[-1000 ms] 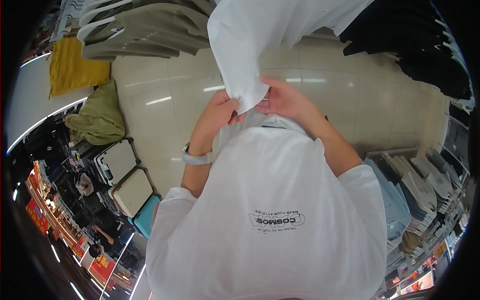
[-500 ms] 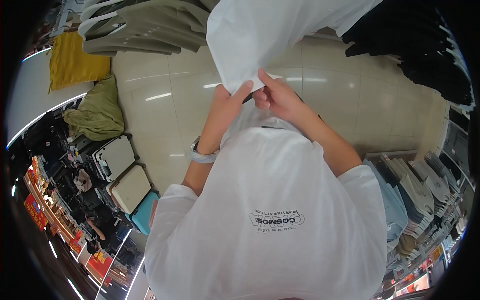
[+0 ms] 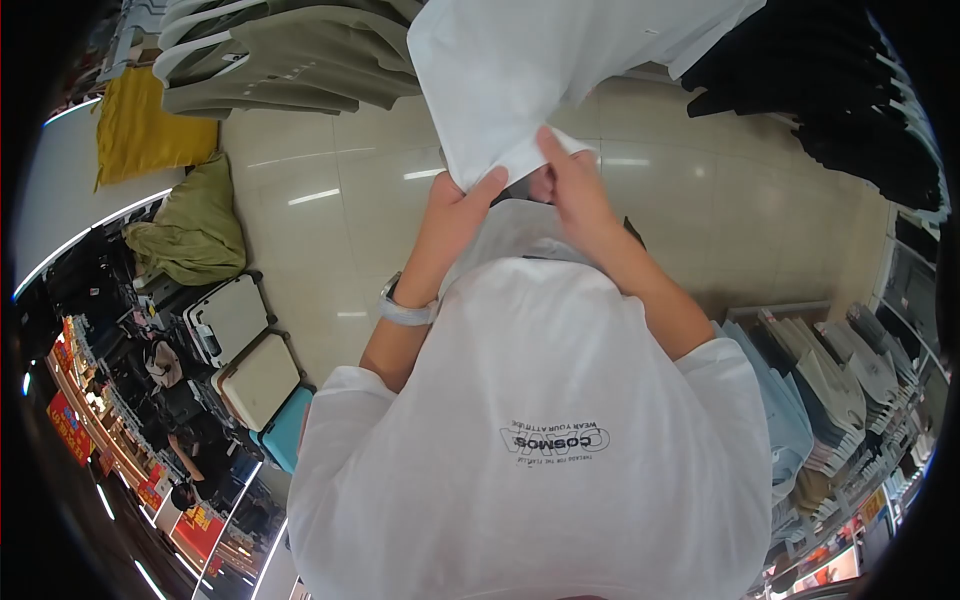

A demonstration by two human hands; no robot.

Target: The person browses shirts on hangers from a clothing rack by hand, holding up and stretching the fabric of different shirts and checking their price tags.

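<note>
A white garment (image 3: 520, 80) hangs down from the top of the view, its lower edge reaching my hands. My left hand (image 3: 455, 210), with a watch (image 3: 402, 303) on the wrist, pinches the left corner of that edge, thumb on top. To its right, my right hand (image 3: 570, 190) grips the same edge, thumb pressed on the cloth and fingers curled beneath. The edge stretches between the two hands. The fingers under the cloth are partly hidden.
Olive shirts (image 3: 300, 60) hang at upper left, black garments (image 3: 810, 90) at upper right. Folded clothes on hangers (image 3: 820, 390) fill a rack at lower right. Suitcases (image 3: 260, 375) and a green cloth bundle (image 3: 200, 225) stand left. A person (image 3: 205, 465) is far lower left.
My right hand has moved right along the garment's edge, away from my left hand, and the cloth between them is spread wider. My left hand has barely moved.
</note>
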